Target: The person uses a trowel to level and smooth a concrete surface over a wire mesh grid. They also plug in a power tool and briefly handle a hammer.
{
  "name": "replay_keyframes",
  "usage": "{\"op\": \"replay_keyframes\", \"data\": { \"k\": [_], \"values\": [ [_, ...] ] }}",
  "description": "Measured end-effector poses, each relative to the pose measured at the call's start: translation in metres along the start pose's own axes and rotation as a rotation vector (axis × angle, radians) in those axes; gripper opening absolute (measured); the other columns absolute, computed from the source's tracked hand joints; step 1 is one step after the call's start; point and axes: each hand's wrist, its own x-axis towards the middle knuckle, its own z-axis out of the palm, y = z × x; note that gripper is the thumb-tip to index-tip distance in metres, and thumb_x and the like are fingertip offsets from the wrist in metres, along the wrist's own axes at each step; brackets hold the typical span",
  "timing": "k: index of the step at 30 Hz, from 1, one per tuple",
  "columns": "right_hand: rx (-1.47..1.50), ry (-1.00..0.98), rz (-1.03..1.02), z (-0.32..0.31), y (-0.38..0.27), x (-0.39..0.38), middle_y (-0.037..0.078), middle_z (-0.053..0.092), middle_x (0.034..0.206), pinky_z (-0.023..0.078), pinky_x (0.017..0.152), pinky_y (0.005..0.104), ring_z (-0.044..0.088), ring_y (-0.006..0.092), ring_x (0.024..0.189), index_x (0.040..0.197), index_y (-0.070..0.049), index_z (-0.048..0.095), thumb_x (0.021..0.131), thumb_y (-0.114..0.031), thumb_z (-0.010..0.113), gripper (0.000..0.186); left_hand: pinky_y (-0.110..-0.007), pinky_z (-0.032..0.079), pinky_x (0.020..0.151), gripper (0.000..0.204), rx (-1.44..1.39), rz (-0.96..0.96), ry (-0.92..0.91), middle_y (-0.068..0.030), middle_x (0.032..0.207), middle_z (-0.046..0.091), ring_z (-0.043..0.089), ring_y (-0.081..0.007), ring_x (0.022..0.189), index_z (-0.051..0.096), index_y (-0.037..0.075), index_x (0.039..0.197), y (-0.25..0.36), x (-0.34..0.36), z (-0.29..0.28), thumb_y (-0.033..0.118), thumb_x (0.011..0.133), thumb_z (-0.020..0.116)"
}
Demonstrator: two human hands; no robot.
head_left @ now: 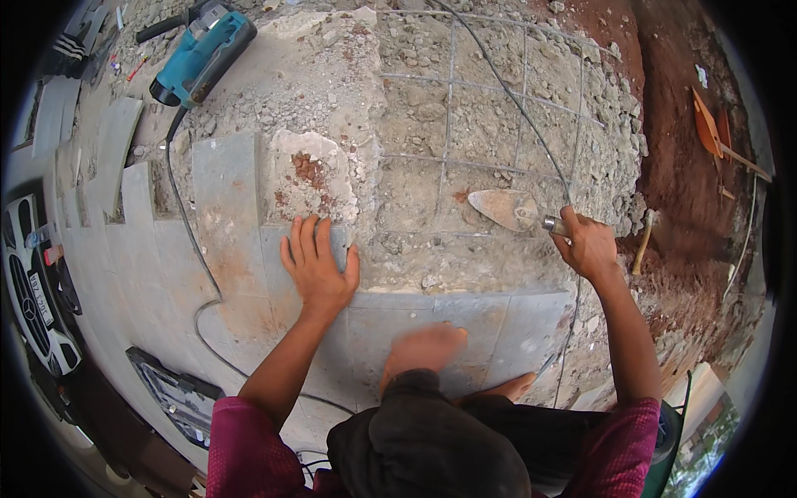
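Observation:
My left hand lies palm down with its fingers apart on a grey paving tile, fingertips at the tile's far edge. Just beyond them is a rough pale patch with reddish crumbs. In my right hand is the handle of a pointed trowel, its dusty blade aimed left above the rubble. A dark cord runs down to this hand and shows again below it; whether the fingers touch it, I cannot tell.
A teal power tool lies at the upper left, its cable crossing the tiles. Wire mesh covers broken rubble ahead. Red soil borders the right, with an orange tool. An opened dark case and a parked car are left.

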Motion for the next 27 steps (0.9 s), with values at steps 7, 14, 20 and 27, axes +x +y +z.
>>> {"op": "replay_keyframes", "data": {
  "k": [7,14,20,27],
  "values": [
    [0.037,-0.016,0.017,0.05,-0.045,0.013,0.015,0.072,0.089,0.059,0.07,0.0483,0.074,0.0372,0.081,0.11,-0.009,0.066,0.099,-0.05,0.065,0.043,-0.061,0.017,0.122,0.065,0.005,0.011,0.012,-0.0176,0.149,0.049,0.034,-0.0401,0.15,0.051,0.003,0.142,0.007,0.004,0.003,0.03,0.088,0.072],
    [0.064,-0.035,0.053,0.023,0.007,-0.016,0.019,0.072,0.087,0.058,0.072,0.0497,0.073,0.0398,0.082,0.103,-0.005,0.068,0.101,-0.052,0.061,0.047,-0.061,0.017,0.122,0.065,0.011,0.016,0.012,-0.0181,0.148,0.048,0.034,-0.0405,0.15,0.051,0.003,0.142,0.003,0.002,0.001,0.031,0.088,0.072],
    [0.175,-0.12,0.107,0.036,-0.065,0.015,0.022,0.074,0.09,0.058,0.074,0.0506,0.073,0.042,0.086,0.103,-0.004,0.069,0.102,-0.053,0.057,0.05,-0.06,0.017,0.122,0.064,0.012,0.016,0.013,-0.0184,0.147,0.049,0.035,-0.0406,0.149,0.052,0.003,0.142,0.007,-0.001,0.003,0.031,0.088,0.072],
    [0.126,-0.075,0.107,0.029,0.007,0.001,0.021,0.074,0.089,0.058,0.077,0.052,0.073,0.0424,0.087,0.102,-0.005,0.069,0.103,-0.053,0.055,0.051,-0.06,0.017,0.122,0.064,0.001,0.023,0.026,-0.0185,0.147,0.049,0.034,-0.0403,0.149,0.051,0.002,0.142,0.006,0.001,0.001,0.032,0.089,0.071]
  ]
}}
